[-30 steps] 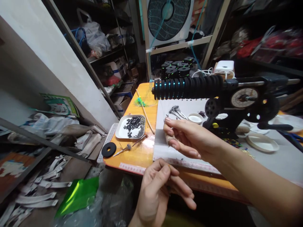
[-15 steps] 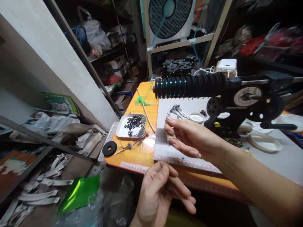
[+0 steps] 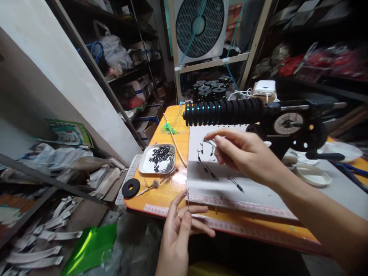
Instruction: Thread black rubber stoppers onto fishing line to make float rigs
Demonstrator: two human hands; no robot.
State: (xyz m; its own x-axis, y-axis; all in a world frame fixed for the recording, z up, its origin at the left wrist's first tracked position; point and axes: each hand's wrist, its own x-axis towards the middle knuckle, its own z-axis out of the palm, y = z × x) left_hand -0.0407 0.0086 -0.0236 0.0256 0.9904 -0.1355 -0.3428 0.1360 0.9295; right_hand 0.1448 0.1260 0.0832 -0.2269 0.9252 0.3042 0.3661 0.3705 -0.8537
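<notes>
My left hand [image 3: 182, 226] is in front of the table's near edge, thumb and a finger closed round a thin dark strand, other fingers spread. My right hand [image 3: 238, 151] hovers over the grey board [image 3: 198, 189], index finger stretched forward and the rest curled in; what it pinches is too small to tell. Pale thin stems show beside its fingertips. Small black pieces on thin wires [image 3: 211, 173] lie on the board, with another pair [image 3: 237, 184] below my right hand. Left of the board, a white tray [image 3: 143, 166] holds black tubes and small grey parts.
A black spool row [image 3: 224, 112] on a geared winder spans the board's back. A thin stick [image 3: 178, 149], green threads [image 3: 169, 128], a black ring [image 3: 131, 188] and a grey-tipped bundle [image 3: 148, 188] lie on the orange table. A round dish [image 3: 312, 176] is at right.
My right hand has turned palm down, baring the wired black pieces. My left hand has shifted left and its fingers have changed position. The view has moved slightly.
</notes>
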